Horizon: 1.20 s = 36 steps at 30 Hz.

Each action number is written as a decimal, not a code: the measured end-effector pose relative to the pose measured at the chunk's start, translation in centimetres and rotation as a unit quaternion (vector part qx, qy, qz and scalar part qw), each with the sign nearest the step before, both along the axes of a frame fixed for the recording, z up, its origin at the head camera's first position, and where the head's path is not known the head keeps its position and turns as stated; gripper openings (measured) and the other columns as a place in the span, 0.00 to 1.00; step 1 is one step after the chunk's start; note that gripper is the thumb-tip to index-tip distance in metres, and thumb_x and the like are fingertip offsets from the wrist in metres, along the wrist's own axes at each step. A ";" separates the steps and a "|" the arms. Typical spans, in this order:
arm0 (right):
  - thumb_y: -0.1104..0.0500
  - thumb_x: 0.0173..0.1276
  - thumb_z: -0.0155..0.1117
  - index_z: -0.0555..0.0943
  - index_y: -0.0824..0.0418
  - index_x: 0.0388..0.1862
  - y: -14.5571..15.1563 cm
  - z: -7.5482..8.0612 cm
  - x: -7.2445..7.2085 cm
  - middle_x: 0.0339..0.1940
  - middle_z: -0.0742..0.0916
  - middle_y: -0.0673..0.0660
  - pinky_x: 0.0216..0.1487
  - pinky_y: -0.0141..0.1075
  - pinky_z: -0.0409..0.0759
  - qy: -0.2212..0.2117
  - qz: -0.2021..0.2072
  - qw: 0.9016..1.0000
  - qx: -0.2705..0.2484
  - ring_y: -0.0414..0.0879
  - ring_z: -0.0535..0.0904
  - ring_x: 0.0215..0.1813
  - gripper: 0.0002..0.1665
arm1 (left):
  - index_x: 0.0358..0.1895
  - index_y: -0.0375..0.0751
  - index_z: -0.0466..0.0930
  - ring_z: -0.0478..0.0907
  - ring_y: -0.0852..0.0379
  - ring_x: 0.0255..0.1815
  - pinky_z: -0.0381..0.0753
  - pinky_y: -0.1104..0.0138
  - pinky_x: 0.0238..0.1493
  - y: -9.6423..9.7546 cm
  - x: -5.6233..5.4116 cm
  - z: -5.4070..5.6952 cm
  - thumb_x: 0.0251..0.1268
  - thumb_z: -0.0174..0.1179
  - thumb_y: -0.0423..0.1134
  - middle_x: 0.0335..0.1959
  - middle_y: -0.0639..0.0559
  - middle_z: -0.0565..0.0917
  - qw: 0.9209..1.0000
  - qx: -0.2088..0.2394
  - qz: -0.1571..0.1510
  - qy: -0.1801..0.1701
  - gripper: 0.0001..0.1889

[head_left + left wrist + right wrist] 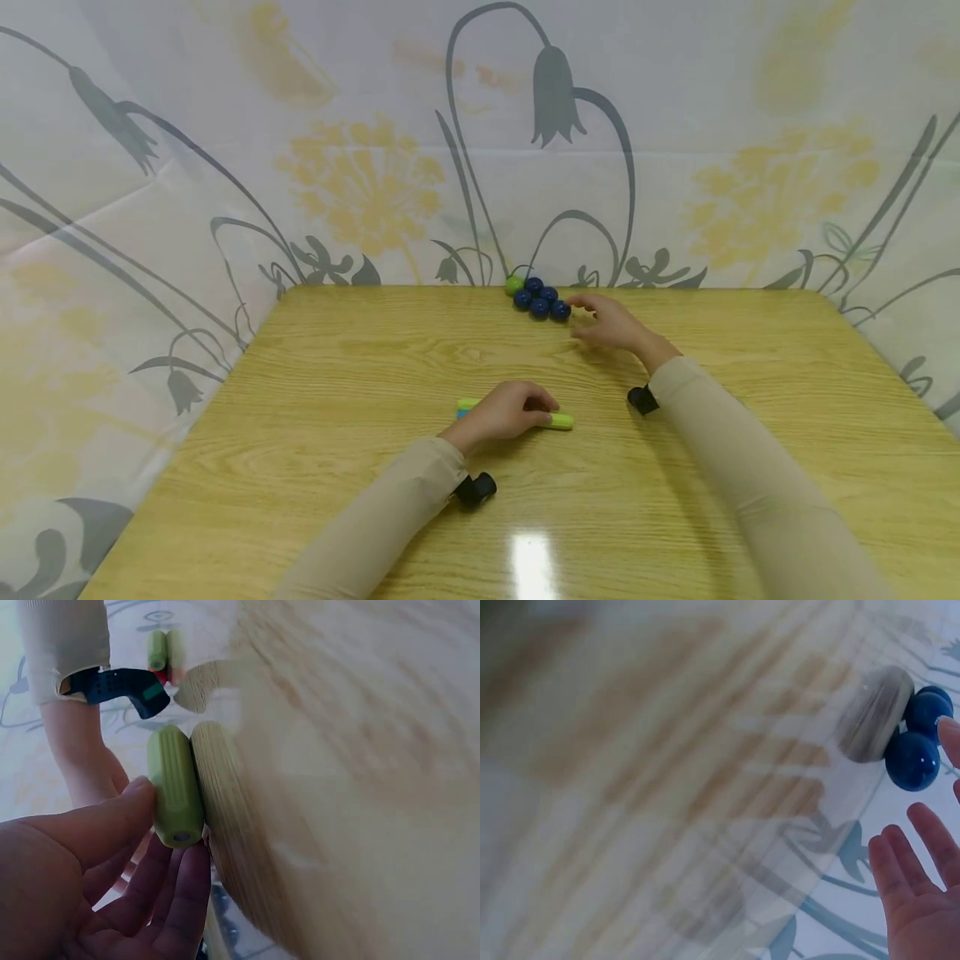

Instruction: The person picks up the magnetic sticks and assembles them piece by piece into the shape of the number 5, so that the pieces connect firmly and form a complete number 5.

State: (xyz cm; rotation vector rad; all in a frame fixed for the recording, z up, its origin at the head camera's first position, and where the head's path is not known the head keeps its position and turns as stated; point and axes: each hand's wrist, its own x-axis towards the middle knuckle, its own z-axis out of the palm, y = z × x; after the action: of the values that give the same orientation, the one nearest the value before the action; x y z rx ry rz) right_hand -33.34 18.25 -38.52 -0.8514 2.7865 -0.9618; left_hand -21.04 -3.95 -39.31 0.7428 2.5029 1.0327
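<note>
My left hand (504,412) pinches a lime-green stick (561,421) that lies on the wooden table, thumb on one side and fingers on the other. In the left wrist view the stick (176,787) is ribbed, with a small pale spot in its near end. A bit of blue shows beyond the hand in the head view; the middle is covered. My right hand (611,323) reaches to a cluster of glossy dark blue balls (540,307) at the back edge. Its fingers are loosely spread beside the rightmost ball, (913,761) holding nothing. A green ball (513,285) sits at the cluster's left.
A patterned cloth (360,192) with flowers hangs behind the table (337,358). Beyond the right forearm, the left wrist view shows another green object (157,651) with a red part. Black straps with a camera (476,490) are on both wrists.
</note>
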 end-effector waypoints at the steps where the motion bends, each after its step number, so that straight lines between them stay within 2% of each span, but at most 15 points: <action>1: 0.66 0.62 0.63 0.66 0.71 0.64 0.0 0.0 -0.1 0.62 0.71 0.70 0.61 0.57 0.63 -0.002 -0.001 1.000 0.001 0.66 0.64 0.63 0.32 | 0.48 0.42 0.82 0.77 0.59 0.45 0.74 0.69 0.47 0.0 0.0 0.0 0.65 0.59 0.37 0.42 0.54 0.82 1.000 0.001 0.003 0.000 0.10; 9: 0.67 0.63 0.61 0.67 0.71 0.63 0.0 -0.1 -1.0 0.61 0.72 0.71 0.60 0.56 0.65 -0.002 0.000 1.000 0.002 0.66 0.65 0.61 0.29 | 0.46 0.41 0.82 0.77 0.60 0.42 0.75 0.72 0.43 -0.3 -0.1 0.0 0.60 0.63 0.34 0.41 0.53 0.82 1.000 0.003 0.002 0.002 0.11; 15: 0.66 0.64 0.60 0.67 0.72 0.62 -0.2 0.0 -1.6 0.60 0.72 0.72 0.59 0.56 0.65 0.002 0.014 1.000 0.015 0.67 0.66 0.60 0.28 | 0.44 0.41 0.83 0.77 0.61 0.41 0.75 0.73 0.43 -0.5 -0.1 0.0 0.60 0.63 0.34 0.40 0.54 0.82 1.000 -0.002 0.000 0.004 0.09; 19: 0.66 0.64 0.61 0.69 0.72 0.59 -0.3 0.0 -1.8 0.58 0.73 0.72 0.60 0.55 0.65 -0.011 0.008 1.000 0.008 0.67 0.67 0.59 0.26 | 0.44 0.41 0.83 0.77 0.60 0.42 0.75 0.73 0.43 -0.5 -0.1 0.1 0.60 0.63 0.34 0.40 0.54 0.82 1.000 -0.003 0.000 0.000 0.09; 24: 0.65 0.63 0.63 0.71 0.68 0.57 -0.4 -0.1 -2.0 0.54 0.75 0.71 0.57 0.55 0.68 -0.036 0.001 0.999 -0.003 0.65 0.70 0.56 0.24 | 0.44 0.42 0.83 0.77 0.61 0.41 0.75 0.73 0.42 -0.5 -0.1 0.2 0.60 0.63 0.33 0.39 0.54 0.82 1.000 -0.002 0.000 -0.003 0.09; 33: 0.65 0.62 0.65 0.72 0.69 0.52 -0.9 -0.2 -1.6 0.51 0.77 0.69 0.54 0.53 0.71 -0.033 0.026 0.999 -0.015 0.64 0.74 0.53 0.21 | 0.44 0.42 0.83 0.77 0.61 0.41 0.75 0.73 0.42 -0.5 0.0 0.2 0.60 0.63 0.34 0.39 0.54 0.82 1.000 0.000 0.003 -0.007 0.09; 36: 0.64 0.61 0.66 0.73 0.67 0.51 -1.2 -0.1 -1.4 0.47 0.79 0.67 0.51 0.51 0.73 -0.029 0.026 0.999 -0.007 0.61 0.76 0.49 0.20 | 0.44 0.42 0.83 0.77 0.61 0.41 0.75 0.73 0.42 -0.5 0.0 0.2 0.60 0.63 0.34 0.39 0.54 0.83 1.000 0.002 0.003 -0.006 0.09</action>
State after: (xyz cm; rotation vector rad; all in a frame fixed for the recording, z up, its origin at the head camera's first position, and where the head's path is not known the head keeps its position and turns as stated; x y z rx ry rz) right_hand -34.76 17.09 -38.62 -0.8789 2.6983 -0.9817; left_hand -21.02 -4.47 -39.07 0.7267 2.4952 1.0414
